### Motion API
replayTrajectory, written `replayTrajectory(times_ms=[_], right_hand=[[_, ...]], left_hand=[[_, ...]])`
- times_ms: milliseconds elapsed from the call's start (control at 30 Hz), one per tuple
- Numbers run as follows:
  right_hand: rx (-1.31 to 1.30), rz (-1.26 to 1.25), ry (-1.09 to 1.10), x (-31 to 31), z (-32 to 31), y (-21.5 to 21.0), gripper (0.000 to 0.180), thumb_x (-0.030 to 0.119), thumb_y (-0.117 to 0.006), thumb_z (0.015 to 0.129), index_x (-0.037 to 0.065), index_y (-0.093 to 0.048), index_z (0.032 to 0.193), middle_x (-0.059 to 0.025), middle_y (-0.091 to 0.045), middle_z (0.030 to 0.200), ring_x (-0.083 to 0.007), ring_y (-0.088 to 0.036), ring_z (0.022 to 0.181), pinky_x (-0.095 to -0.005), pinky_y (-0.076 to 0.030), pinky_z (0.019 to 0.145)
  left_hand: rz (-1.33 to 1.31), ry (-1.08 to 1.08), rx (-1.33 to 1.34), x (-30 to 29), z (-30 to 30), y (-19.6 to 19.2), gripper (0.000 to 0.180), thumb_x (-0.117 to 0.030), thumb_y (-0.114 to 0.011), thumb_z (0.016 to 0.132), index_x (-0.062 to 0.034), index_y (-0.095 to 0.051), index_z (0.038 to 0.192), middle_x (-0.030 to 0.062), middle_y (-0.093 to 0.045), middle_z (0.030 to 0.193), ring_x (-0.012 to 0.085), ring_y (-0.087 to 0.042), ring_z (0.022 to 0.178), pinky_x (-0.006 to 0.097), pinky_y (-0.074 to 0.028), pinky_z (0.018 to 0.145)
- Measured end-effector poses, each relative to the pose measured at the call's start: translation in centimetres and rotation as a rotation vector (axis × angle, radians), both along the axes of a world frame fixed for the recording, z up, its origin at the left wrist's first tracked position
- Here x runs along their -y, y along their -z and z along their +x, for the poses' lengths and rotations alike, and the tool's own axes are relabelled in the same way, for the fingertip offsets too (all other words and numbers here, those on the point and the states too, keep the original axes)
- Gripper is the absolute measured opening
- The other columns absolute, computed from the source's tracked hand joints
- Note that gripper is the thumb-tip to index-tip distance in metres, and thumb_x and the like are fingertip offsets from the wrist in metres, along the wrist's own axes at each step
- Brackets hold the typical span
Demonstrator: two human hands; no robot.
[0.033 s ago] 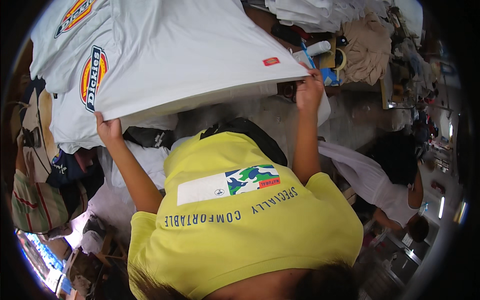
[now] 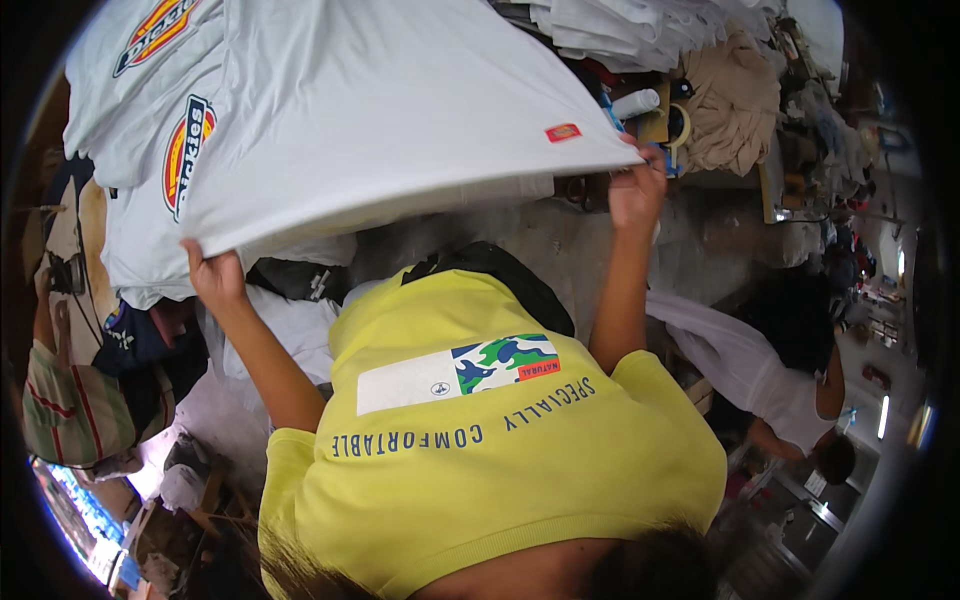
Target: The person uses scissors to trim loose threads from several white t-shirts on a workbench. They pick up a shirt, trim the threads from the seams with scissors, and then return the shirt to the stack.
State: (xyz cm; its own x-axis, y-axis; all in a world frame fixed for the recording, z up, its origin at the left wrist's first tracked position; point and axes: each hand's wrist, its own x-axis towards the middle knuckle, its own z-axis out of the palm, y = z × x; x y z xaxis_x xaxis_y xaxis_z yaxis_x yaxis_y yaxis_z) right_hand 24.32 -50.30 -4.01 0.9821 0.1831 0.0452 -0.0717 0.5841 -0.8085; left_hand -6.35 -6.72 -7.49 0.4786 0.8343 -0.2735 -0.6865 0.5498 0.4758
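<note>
Over at nine o'clock a striped garment point(image 2: 70, 410) lies bunched at the edge, and above it, around ten, white shirts with a round orange-and-blue badge point(image 2: 185, 150) are stacked flat. Now the left hand point(image 2: 215, 275), at about eight o'clock from the centre: fingers closed tight, pinching one lower corner of the big white T-shirt point(image 2: 400, 110). That shirt is up in the air, stretched wide across the top of the view from ten to one o'clock, with a small red tag point(image 2: 562, 132) showing near its right edge. Below it, at six, there's the yellow top point(image 2: 480, 440) of the person at work, both arms raised. Across to the right hand point(image 2: 635, 190), at one o'clock: it's clamped on the other corner, thumb and fingers pressed together on the cloth. By my reading this is the spreading-out stage, the shirt pulled taut between two corners above the grey bench point(image 2: 700, 250). Laying it down flat would call for both hands keeping level and holding that tension so the fabric lands without a crease. Further right, at two o'clock, a beige cloth point(image 2: 735, 95) sits heaped, and at four a co-worker's white sleeve point(image 2: 750, 370) bends over separate work.
</note>
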Motion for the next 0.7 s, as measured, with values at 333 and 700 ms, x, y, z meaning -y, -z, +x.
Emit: replayTrajectory(times_ms=[333,700], right_hand=[[-0.122,-1.145,-1.025,10.3,-2.0,4.4,0.004,0.002,-0.057,0.077,0.001,-0.055,0.080,-0.0071,-0.062,0.082,-0.0122,-0.058,0.078,-0.0247,-0.045,0.069],[0.507,-1.323,-0.122,-4.6,6.0,6.7,0.035,0.030,-0.064,0.077,0.008,-0.058,0.103,-0.0137,-0.058,0.100,-0.0269,-0.057,0.093,-0.0339,-0.044,0.082]], left_hand=[[-0.213,0.485,-0.688,10.9,-17.0,11.7,0.037,-0.026,-0.052,0.088,0.0047,-0.050,0.108,0.0121,-0.058,0.105,0.0230,-0.059,0.087,0.038,-0.047,0.079],[1.400,0.049,-1.519,-0.2,2.9,4.0,0.032,-0.032,-0.057,0.082,-0.0041,-0.060,0.097,0.0178,-0.058,0.089,0.0322,-0.055,0.084,0.040,-0.043,0.074]])
